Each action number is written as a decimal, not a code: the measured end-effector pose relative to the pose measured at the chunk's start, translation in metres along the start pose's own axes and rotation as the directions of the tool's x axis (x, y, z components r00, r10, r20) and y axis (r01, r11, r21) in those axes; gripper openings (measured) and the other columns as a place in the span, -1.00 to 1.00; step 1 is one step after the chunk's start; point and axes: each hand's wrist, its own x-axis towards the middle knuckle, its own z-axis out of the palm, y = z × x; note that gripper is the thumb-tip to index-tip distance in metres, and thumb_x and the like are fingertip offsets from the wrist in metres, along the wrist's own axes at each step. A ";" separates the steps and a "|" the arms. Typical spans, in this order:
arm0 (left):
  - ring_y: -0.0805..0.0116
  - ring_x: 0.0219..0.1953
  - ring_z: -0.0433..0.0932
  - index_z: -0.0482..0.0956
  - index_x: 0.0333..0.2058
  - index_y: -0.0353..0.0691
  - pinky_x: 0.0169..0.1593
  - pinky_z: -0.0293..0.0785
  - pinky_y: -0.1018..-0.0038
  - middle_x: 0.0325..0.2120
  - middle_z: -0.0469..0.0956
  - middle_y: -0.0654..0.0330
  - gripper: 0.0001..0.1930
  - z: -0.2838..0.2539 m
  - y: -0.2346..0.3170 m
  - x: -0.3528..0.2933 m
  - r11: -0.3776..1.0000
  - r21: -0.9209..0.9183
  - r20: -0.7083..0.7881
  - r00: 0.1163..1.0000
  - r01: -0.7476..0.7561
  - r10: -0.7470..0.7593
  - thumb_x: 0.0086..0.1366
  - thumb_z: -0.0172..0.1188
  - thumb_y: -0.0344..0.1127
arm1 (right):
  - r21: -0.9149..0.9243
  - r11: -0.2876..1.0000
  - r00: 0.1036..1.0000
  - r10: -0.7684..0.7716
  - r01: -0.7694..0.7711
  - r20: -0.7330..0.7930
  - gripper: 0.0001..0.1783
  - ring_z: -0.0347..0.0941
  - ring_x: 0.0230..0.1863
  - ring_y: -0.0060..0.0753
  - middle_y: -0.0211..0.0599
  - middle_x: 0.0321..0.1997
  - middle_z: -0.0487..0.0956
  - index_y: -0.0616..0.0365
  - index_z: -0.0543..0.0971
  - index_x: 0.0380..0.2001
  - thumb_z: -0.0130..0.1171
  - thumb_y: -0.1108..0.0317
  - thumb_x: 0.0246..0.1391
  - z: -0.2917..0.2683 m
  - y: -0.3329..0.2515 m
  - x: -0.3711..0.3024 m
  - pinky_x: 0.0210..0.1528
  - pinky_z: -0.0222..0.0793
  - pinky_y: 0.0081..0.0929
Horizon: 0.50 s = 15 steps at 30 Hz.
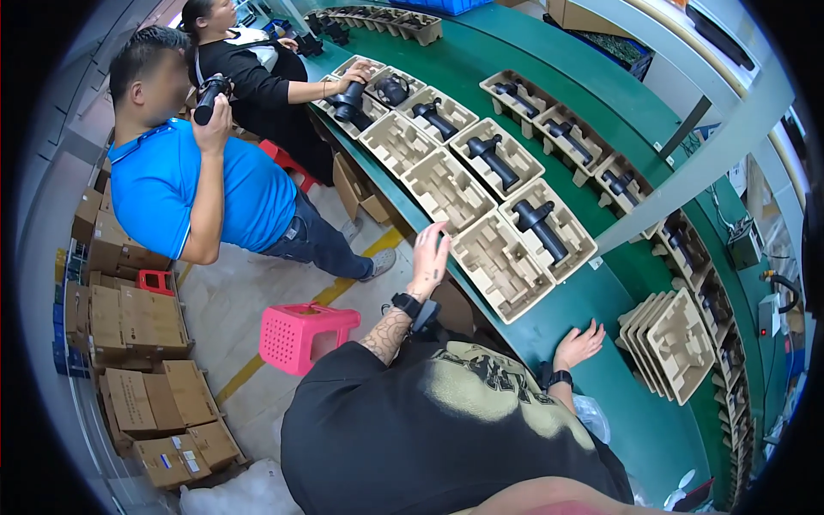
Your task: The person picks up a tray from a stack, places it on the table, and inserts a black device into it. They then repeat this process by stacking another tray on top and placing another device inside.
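Note:
My left hand point(431, 255) is open beside the near edge of the row of beige moulded trays, holding nothing. Closest to it are two trays with no device in them: a near tray point(505, 273) and the one beyond it point(448, 193). Flat on the green bench, fingers spread, my right hand point(579, 346) is empty. Between the hands and farther back, a black scope-like device point(539, 230) lies in a tray. Another black device point(493, 161) lies in the adjoining tray.
Stacked beige trays point(674, 345) stand right of my right hand. A curved line of filled trays point(568, 137) runs behind. At left, a person in blue point(206, 184) holds a black scope to the eye; another handles a device point(349, 101). A pink stool point(296, 336) and cartons point(142, 318) are on the floor.

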 end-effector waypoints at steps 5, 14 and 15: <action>-0.01 0.01 0.41 0.39 0.06 -0.25 0.11 0.30 0.24 -0.06 0.45 -0.03 -0.61 -0.016 -0.041 -0.028 0.963 -0.047 -0.021 0.964 0.264 -0.265 0.32 0.02 -0.20 | 0.038 0.999 0.999 0.003 -0.004 0.033 -0.49 -0.01 0.40 -0.11 -0.23 0.33 0.21 0.04 0.35 0.13 -0.05 0.30 0.06 -0.005 0.004 -0.002 0.39 -0.18 0.01; -0.04 -0.05 0.42 0.41 -0.01 -0.34 0.05 0.33 0.21 -0.14 0.46 -0.07 -0.62 -0.050 -0.073 0.121 0.989 0.146 -0.163 0.986 -0.007 0.031 0.27 0.07 -0.23 | 0.041 0.999 1.000 -0.003 0.003 0.000 -0.50 0.05 0.36 -0.03 -0.13 0.28 0.26 0.11 0.36 0.11 -0.03 0.35 0.04 0.001 0.005 -0.003 0.37 -0.13 0.04; -0.05 -0.06 0.42 0.42 -0.03 -0.34 0.04 0.33 0.20 -0.16 0.46 -0.07 -0.62 -0.054 -0.075 0.160 0.985 0.162 -0.164 0.982 -0.064 0.091 0.24 0.09 -0.23 | 0.035 0.999 1.000 0.000 0.000 -0.015 -0.51 0.07 0.35 -0.03 -0.12 0.27 0.27 0.11 0.36 0.10 -0.04 0.35 0.04 0.003 0.002 -0.002 0.36 -0.10 0.02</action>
